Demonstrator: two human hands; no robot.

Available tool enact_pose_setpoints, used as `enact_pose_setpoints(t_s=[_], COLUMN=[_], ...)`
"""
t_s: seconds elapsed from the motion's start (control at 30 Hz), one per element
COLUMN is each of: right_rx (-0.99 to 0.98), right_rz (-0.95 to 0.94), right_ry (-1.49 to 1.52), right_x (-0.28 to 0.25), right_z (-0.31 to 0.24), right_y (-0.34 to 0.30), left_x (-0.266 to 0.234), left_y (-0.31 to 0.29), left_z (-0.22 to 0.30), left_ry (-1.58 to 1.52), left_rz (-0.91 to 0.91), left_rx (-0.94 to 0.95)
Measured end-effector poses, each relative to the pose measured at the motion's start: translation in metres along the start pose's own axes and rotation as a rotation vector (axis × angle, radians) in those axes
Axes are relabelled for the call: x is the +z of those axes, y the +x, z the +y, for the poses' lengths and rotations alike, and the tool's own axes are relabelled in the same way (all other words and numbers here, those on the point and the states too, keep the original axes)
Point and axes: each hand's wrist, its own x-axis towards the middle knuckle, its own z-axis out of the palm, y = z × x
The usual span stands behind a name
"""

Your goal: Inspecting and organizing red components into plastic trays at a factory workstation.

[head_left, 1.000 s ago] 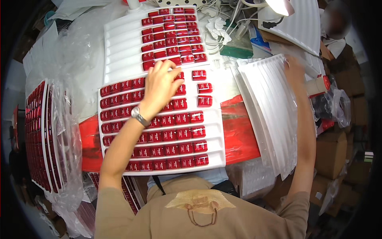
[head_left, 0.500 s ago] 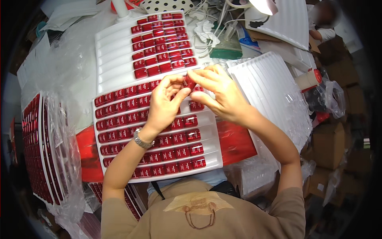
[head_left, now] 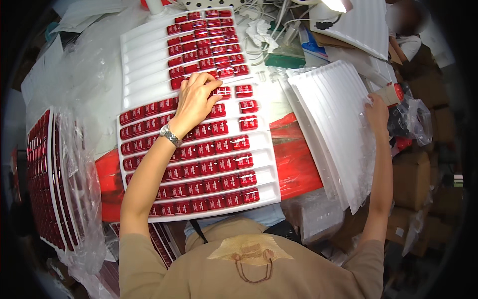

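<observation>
In front of me lies a white ridged tray (head_left: 266,172) with rows of small glossy dark-red rectangular pieces, which carry pale print. At the tray's far row, the thumb and fingers of my left hand (head_left: 195,98) close around one red piece (head_left: 222,92), which rests in its groove. A gap separates that piece from another red piece (head_left: 244,91) at the row's right end. Off to the right, my right hand (head_left: 377,112) has its fingers curled at the far right edge of a stack of white ridged trays (head_left: 331,119). Those fingertips are partly hidden.
Behind is another tray (head_left: 142,65), its right part filled with red pieces. Filled trays wrapped in clear plastic (head_left: 82,189) stand at left. A lamp (head_left: 334,5), cables and a green box (head_left: 285,56) sit at the back. Cardboard boxes (head_left: 411,179) and a person (head_left: 409,45) are at right.
My hands were together over the tray, holding a red piece. Now they are apart: the left is down at the far row, the right has swung right to the tray stack.
</observation>
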Motion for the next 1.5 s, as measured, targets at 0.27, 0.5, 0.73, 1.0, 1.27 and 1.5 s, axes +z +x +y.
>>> enact_pose_setpoints(t_s=[0.27, 0.5, 0.73, 1.0, 1.27, 1.5], right_rx=[0.176, 0.016, 0.033, -0.046, 0.03, -0.1], right_rz=[-0.027, -0.851, -0.966, -0.59, -0.625, -0.809], right_ry=[0.839, 1.625, 1.615, 1.264, 1.452, 1.581], right_x=[-0.015, -0.062, -0.051, -0.032, -0.063, -0.086], right_z=[-0.055, -0.215, -0.271, -0.291, -0.258, -0.285], right_y=[0.016, -0.009, -0.025, -0.014, -0.042, -0.066], left_x=[0.006, -0.019, -0.022, -0.007, -0.028, -0.028], left_y=[0.007, -0.022, -0.033, -0.026, -0.055, -0.062], left_z=[-0.008, 0.019, 0.026, 0.024, 0.045, 0.06], left_ry=[-0.249, 0.153, -0.171, -0.032, 0.04, -0.674], left_rz=[-0.132, -0.079, 0.039, 0.048, -0.075, -0.011], left_rx=[-0.066, 0.123, 0.129, 0.073, 0.003, -0.008])
